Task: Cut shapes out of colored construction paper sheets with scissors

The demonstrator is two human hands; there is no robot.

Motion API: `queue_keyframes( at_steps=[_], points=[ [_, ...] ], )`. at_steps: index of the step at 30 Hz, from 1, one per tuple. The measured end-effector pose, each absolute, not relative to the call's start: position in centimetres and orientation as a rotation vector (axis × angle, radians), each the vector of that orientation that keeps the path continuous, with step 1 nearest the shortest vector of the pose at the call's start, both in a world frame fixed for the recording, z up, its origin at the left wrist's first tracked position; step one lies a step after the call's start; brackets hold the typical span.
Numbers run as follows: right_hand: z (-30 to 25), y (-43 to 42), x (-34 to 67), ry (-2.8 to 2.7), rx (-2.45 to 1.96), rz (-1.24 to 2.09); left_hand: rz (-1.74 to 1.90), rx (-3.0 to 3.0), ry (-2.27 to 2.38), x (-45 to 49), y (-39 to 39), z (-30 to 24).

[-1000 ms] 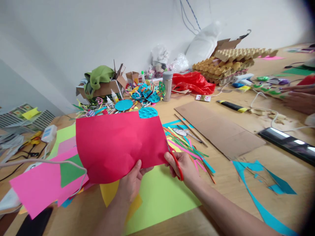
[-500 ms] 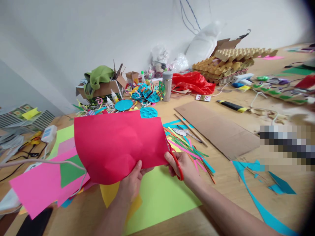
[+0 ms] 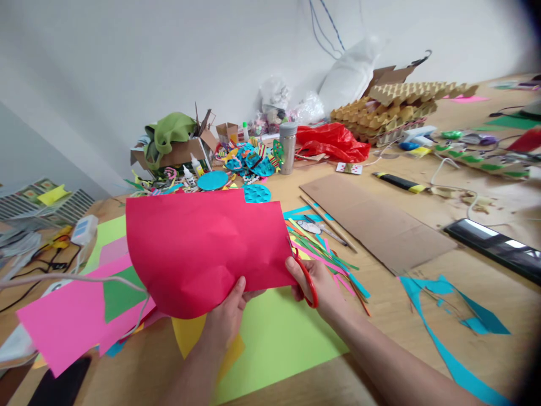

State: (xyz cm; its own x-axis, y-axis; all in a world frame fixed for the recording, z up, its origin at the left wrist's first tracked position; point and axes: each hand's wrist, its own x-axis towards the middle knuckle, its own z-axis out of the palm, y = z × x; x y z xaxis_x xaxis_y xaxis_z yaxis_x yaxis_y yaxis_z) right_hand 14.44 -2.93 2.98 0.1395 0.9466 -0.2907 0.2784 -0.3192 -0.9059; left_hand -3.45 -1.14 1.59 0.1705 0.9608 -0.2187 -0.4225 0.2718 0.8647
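A large red paper sheet [image 3: 203,248] is held up over the table, bowed, with a notch in its upper right edge. My left hand [image 3: 230,307] pinches its lower edge, thumb on the front and fingers behind. In my right hand [image 3: 313,282] are red-handled scissors [image 3: 311,287], closed in the fingers at the sheet's right edge. The blades are mostly hidden, so how far apart they stand is unclear. Beneath the hands lie a light green sheet [image 3: 283,344] and a yellow paper piece [image 3: 188,332].
Pink paper [image 3: 63,321] lies at left beside cables. Coloured strips [image 3: 325,259], a cardboard sheet [image 3: 372,220] and blue scraps [image 3: 435,332] are at right, near a black phone-like device [image 3: 499,248]. A steel flask [image 3: 288,149], a red bag [image 3: 333,142] and egg trays [image 3: 380,113] stand behind.
The right part of the red sheet has shifted slightly rightward, along with my right hand and the scissors. My left hand keeps its hold, nearly in place.
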Motion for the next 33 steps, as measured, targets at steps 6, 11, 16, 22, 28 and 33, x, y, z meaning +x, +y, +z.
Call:
queue_keyframes(
  at_steps=[6,11,16,22,28,33],
  points=[
    [3.12,-2.94,14.31,-1.135,-1.694,1.212,1.107,0.754,0.870,-3.53,-1.16,1.52],
    [3.42,-2.97,14.04,-1.119,-1.703,1.210,1.108,0.749,0.881,-3.45,-1.21,1.51],
    [3.68,-3.01,13.95,-1.122,-1.695,1.210,1.100,0.747,0.868,-3.42,-1.22,1.60],
    [3.36,-3.08,13.99,-1.080,-1.656,1.209,1.092,0.741,0.883,-3.48,-1.18,1.60],
    [3.05,-3.12,13.97,-1.062,-1.608,1.242,1.097,0.743,0.876,-3.49,-1.17,1.56],
    [3.12,-2.92,14.19,-1.056,-1.585,1.256,1.082,0.762,0.854,-3.51,-1.23,1.34]
  ],
)
